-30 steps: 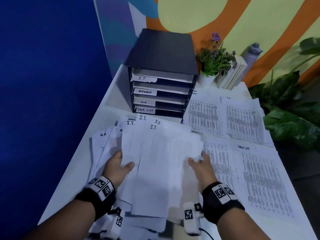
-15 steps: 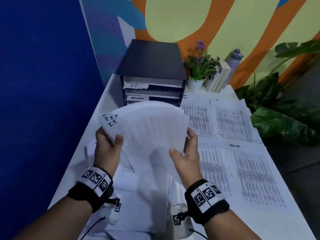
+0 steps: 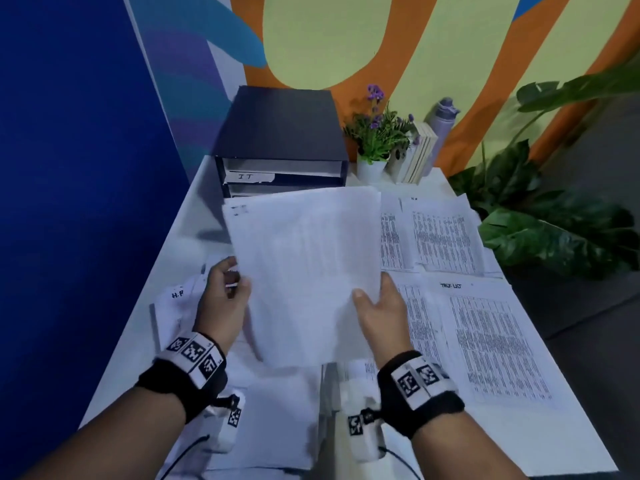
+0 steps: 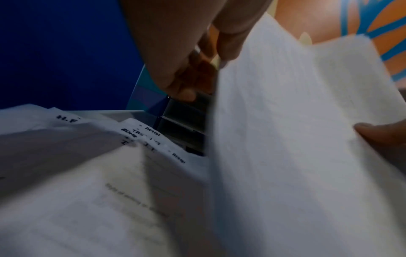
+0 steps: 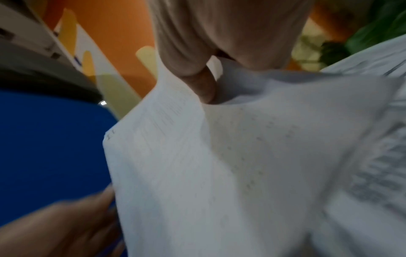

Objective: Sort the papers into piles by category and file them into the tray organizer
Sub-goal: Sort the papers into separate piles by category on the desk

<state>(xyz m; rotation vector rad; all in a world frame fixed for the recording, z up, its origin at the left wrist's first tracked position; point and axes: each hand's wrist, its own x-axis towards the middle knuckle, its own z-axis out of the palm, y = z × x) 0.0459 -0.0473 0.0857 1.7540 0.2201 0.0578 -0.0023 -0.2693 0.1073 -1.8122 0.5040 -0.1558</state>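
Note:
Both hands hold a lifted stack of I.T. papers in front of the dark tray organizer, whose top slot is labelled IT. My left hand pinches the stack's left edge. My right hand grips its lower right part, thumb on top and fingers beneath. In the left wrist view the left hand curls at the stack edge. The right wrist view shows the right hand thumb pressing into the sheets. The stack hides the organizer's lower trays.
Loose mixed papers, one marked H.R, lie on the white table under and left of my hands. Sorted printed piles and a task list pile cover the right side. A potted plant, books and a bottle stand behind.
The I.T. sheets were fanned out on the table; both hands gathered them, lifted them and squared them into one stack held higher, toward the organizer.

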